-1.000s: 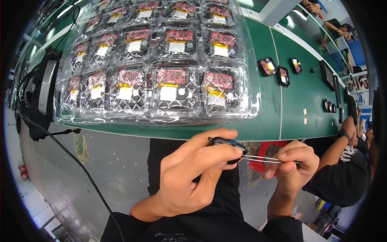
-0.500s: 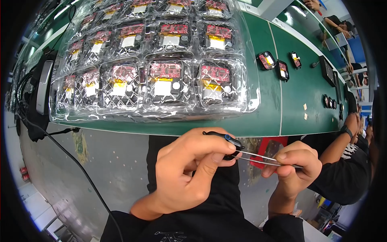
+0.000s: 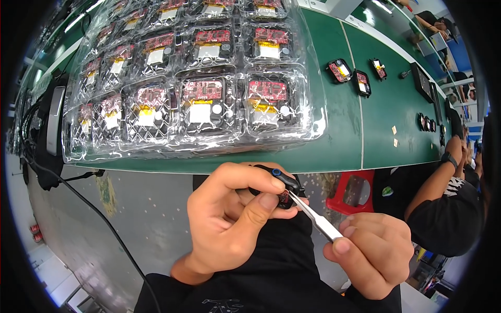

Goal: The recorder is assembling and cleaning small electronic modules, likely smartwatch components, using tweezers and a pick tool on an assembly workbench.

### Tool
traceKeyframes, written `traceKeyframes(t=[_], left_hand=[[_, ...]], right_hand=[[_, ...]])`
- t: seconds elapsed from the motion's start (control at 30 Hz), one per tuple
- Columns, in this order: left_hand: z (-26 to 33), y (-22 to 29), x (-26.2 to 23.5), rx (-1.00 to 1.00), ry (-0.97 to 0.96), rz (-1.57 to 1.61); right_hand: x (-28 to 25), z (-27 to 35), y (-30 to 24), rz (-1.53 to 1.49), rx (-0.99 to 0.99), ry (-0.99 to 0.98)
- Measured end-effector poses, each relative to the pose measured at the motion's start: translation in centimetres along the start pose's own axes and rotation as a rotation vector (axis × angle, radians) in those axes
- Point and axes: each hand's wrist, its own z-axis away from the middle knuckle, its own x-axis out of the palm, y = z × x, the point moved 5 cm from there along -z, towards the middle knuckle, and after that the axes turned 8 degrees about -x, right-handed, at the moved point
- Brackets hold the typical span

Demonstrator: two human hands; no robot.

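Just beyond the table's front edge, my left hand (image 3: 224, 219) is closed round a small black device housing (image 3: 289, 181). It has a blue-ringed round part on top, and a little red circuit board shows inside it. My fingers hide much of the housing. Silver tweezers (image 3: 324, 225) are gripped in my right hand (image 3: 378, 253), pointing up and to the left. Their narrow tips reach the housing near the red board. Whether they pinch anything there is too small to tell.
A clear plastic tray (image 3: 318, 128) holds several black devices with red boards on the green table (image 3: 342, 151). More open devices (image 3: 362, 83) lie to its right. A black cable (image 3: 99, 208) hangs at left. A red stool (image 3: 349, 193) and a co-worker's arm (image 3: 438, 182) are at right.
My right hand has moved lower and turned, so the tweezers slant up into the housing; their prongs look closer together. My left hand appears slightly further left, the housing tilted differently.
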Motion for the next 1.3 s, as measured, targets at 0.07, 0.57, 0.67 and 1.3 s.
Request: traceKeyframes(t=[0.07, 0.57, 0.67, 1.3], left_hand=[[0.1, 0.0, 0.1, 0.006, -0.006, 0.003], [0.1, 0.4, 0.5, 0.129, -0.029, -0.193], [0.0, 0.3, 0.6, 0.193, -0.027, -0.225], [0.4, -0.1, 0.7, 0.154, 0.032, -0.226]], right_hand=[[0.1, 0.0, -0.1, 0.029, -0.056, -0.001], [0.8, -0.1, -0.7, 0.113, 0.115, -0.013], [1.0, -0.3, -0.9, 0.161, 0.143, -0.057], [1.8, 0.0, -1.1, 0.284, 0.229, -0.135]])
